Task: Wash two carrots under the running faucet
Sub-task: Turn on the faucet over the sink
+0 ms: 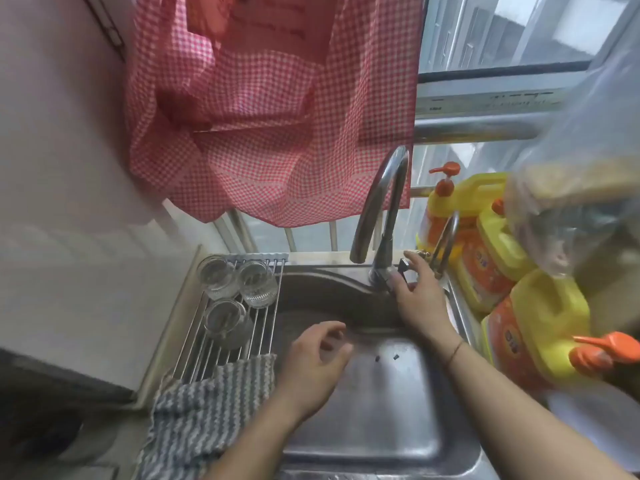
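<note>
The right hand [417, 292] reaches to the base of the faucet [379, 209], its fingers curled round the small dark handle [403, 265] there; much of the handle is hidden by the fingers. No water shows at the spout. The left hand [317, 358] hovers over the steel sink [391, 410], fingers loosely curled and holding nothing. No carrots can be made out anywhere in view. Left of the basin, three glasses [239, 289] sit on a wire rack [266, 327] with a striped cloth [207, 410] at its near end. Yellow detergent bottles [540, 320] crowd the right edge, partly covered by a blurred plastic bag [581, 188]. A red checked cloth [270, 133] hangs above.
</note>
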Action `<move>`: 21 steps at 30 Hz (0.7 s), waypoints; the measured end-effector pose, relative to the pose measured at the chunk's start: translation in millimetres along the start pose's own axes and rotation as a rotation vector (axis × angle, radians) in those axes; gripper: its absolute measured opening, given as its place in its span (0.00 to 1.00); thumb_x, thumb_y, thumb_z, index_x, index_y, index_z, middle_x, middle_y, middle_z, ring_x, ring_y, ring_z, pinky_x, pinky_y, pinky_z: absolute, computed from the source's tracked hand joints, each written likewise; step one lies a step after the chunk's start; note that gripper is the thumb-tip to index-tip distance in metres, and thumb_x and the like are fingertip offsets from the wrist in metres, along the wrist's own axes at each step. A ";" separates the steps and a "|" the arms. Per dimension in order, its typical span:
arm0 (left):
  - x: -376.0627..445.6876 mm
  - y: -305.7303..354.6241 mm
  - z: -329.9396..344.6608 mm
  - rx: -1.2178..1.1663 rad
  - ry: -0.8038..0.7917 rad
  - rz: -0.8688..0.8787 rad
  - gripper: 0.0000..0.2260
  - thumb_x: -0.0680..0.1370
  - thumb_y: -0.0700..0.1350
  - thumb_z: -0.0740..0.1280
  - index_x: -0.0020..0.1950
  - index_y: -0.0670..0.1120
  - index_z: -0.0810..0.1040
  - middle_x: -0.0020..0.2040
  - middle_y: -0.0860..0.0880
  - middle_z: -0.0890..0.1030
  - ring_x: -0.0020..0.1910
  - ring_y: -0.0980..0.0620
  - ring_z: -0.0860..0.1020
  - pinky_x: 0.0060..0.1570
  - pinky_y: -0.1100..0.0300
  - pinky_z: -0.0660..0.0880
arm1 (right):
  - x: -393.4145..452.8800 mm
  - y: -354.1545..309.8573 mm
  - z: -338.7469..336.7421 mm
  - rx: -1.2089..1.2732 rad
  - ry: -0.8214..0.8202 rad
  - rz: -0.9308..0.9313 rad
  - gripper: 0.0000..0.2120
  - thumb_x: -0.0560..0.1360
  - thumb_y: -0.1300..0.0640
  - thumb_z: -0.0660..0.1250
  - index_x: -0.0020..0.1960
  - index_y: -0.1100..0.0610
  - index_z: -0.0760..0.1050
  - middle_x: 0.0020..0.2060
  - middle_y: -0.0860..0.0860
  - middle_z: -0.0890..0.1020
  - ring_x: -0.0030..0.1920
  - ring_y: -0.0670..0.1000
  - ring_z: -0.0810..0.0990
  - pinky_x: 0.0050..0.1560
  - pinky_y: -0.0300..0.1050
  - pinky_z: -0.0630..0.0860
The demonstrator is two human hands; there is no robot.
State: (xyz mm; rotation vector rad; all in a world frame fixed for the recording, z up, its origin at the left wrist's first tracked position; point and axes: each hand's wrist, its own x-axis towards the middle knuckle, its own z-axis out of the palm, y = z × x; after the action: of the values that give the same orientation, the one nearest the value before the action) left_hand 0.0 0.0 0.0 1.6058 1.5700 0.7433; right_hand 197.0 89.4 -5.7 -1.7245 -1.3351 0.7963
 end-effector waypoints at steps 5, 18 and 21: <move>-3.5 -15.4 1.9 -0.018 -0.014 -0.024 0.12 0.76 0.49 0.70 0.59 0.56 0.79 0.52 0.60 0.81 0.49 0.62 0.78 0.52 0.61 0.77 | 11.5 8.7 15.8 0.025 0.174 -0.133 0.05 0.78 0.59 0.62 0.52 0.58 0.76 0.46 0.55 0.79 0.46 0.56 0.78 0.46 0.40 0.68; 2.3 -29.4 -10.4 -0.026 0.042 -0.057 0.10 0.77 0.46 0.70 0.58 0.53 0.80 0.51 0.57 0.82 0.49 0.64 0.78 0.48 0.70 0.75 | -4.3 25.1 14.3 0.049 0.230 -0.176 0.05 0.79 0.62 0.60 0.48 0.58 0.74 0.40 0.54 0.78 0.42 0.56 0.76 0.40 0.38 0.65; 2.8 -31.5 -16.7 -0.041 0.056 -0.063 0.10 0.77 0.45 0.71 0.57 0.53 0.80 0.51 0.57 0.82 0.49 0.64 0.78 0.48 0.70 0.75 | -7.9 29.1 13.5 0.046 0.237 -0.188 0.04 0.79 0.63 0.61 0.48 0.57 0.73 0.40 0.54 0.78 0.42 0.56 0.77 0.39 0.38 0.67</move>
State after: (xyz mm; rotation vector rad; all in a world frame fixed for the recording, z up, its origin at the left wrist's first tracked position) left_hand -31.0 3.4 -17.4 1.5110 1.6269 0.7877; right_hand 197.2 80.9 -37.6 -1.5752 -1.2831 0.4959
